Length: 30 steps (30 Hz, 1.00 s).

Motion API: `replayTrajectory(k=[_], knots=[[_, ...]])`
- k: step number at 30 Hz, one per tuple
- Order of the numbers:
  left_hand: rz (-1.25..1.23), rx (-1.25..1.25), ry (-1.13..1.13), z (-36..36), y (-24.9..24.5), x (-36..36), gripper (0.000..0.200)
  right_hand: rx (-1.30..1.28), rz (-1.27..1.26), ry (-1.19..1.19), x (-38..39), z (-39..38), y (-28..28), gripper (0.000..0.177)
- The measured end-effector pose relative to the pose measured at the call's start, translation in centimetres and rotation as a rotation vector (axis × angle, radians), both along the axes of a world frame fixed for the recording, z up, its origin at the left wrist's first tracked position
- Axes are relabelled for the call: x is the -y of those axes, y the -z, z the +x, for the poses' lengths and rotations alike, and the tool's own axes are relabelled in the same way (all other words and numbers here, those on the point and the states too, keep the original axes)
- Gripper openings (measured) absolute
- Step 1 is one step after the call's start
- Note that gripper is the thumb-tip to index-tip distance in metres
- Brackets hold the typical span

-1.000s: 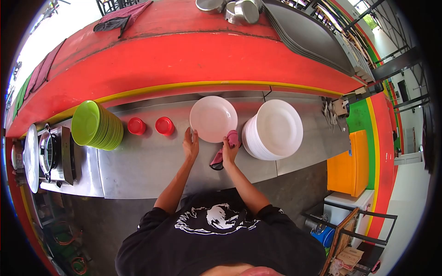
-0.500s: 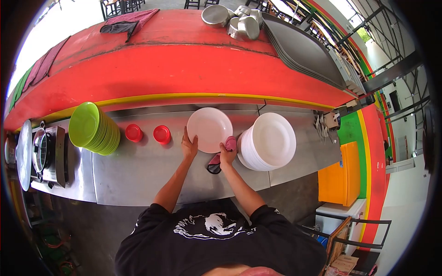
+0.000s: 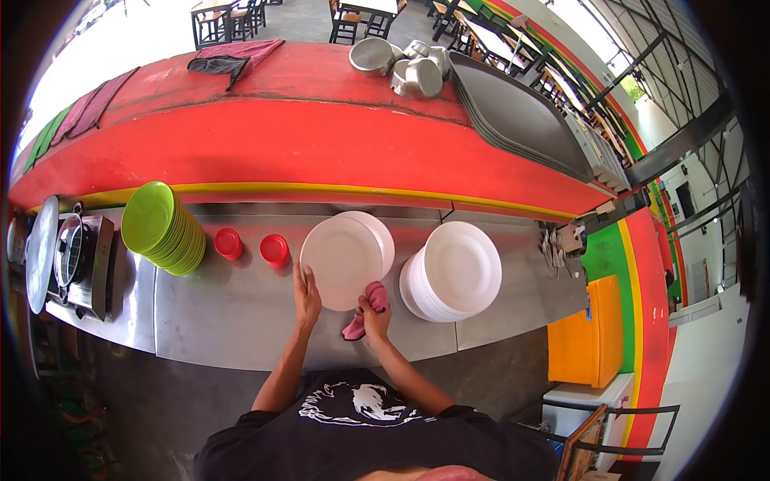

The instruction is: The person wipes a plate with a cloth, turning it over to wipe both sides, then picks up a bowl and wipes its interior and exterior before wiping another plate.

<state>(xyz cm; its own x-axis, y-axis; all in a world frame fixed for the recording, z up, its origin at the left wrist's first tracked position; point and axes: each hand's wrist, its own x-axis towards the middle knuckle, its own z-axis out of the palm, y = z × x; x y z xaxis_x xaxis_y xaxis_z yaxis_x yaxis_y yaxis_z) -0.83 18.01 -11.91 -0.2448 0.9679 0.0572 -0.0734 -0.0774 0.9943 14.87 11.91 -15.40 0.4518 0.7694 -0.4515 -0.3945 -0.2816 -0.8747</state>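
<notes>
A white plate [image 3: 341, 260] is in front of me, tilted toward me. My left hand [image 3: 307, 298] grips its lower left rim, with fingers along the edge. A pink cloth [image 3: 375, 297] is bunched in my closed right hand [image 3: 374, 319], pressed to the plate's lower right rim; a dark-edged end hangs below. Behind the held plate, a second white plate [image 3: 386, 240] shows only its upper right part. To the right stands a tall stack of white plates [image 3: 464, 268], close to my right hand.
On the steel counter [image 3: 233, 321] are two red bowls [image 3: 228, 244], a green dish stack [image 3: 152, 220] and a stove with a pan [image 3: 74, 255]. The red ledge [image 3: 321, 136] beyond holds metal pots [image 3: 417, 74], grey trays [image 3: 521, 112] and cloths [image 3: 233, 60].
The held plate has come left and toward me, uncovering another plate behind it. Both hands moved along with it, the cloth staying in my right hand. The camera view has shifted slightly.
</notes>
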Motion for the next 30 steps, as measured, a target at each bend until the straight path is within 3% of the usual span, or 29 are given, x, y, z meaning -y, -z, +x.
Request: replayTrajectory(k=[3, 6, 7, 9, 11, 13, 16, 19, 20, 23, 30], knots=[[0.021, 0.072, -0.076, -1.0, -2.5, 0.5, 0.053, -0.060, -0.056, -0.205, 2.0, 0.5, -4.2, 0.040], [0.030, -0.064, -0.100, -2.2, -3.5, 0.7, 0.049, 0.107, -0.038, -0.180, 3.4, 1.7, -8.6, 0.051], [0.038, -0.109, -0.113, -2.4, -4.0, 0.8, 0.048, 0.164, 0.035, -0.184, 3.4, 1.9, -10.8, 0.059], [-0.002, -0.137, -0.080, -2.4, -5.7, 1.7, 0.047, 0.242, 0.220, -0.217, 2.7, 3.1, -11.7, 0.058], [-0.015, -0.168, -0.029, -1.6, -7.4, 2.5, 0.045, 0.072, 0.386, -0.229, 1.5, 1.5, -16.1, 0.061], [-0.015, -0.209, 0.031, -0.5, -9.1, 4.1, 0.044, 0.425, 0.540, -0.423, 0.2, 0.8, -15.5, 0.076], [0.042, -0.314, -0.012, 2.7, -13.1, 7.2, 0.044, 1.012, 0.695, -0.687, -0.8, -0.6, -15.1, 0.079], [0.024, -0.256, -0.172, 3.5, -13.1, 8.2, 0.044, 1.136, 0.701, -0.862, 2.9, 0.0, -13.9, 0.079], [0.041, -0.134, -0.205, 3.6, -13.0, 8.1, 0.043, 1.039, 0.693, -0.959, 4.5, 0.7, -13.8, 0.079], [0.025, -0.164, -0.231, 3.7, -15.4, 8.7, 0.043, 0.826, 0.779, -1.103, 8.0, 3.6, -15.7, 0.077], [-0.059, -0.208, -0.234, 9.1, -15.3, 12.6, 0.044, 0.939, 0.824, -1.094, 6.4, 7.2, -13.8, 0.077]])
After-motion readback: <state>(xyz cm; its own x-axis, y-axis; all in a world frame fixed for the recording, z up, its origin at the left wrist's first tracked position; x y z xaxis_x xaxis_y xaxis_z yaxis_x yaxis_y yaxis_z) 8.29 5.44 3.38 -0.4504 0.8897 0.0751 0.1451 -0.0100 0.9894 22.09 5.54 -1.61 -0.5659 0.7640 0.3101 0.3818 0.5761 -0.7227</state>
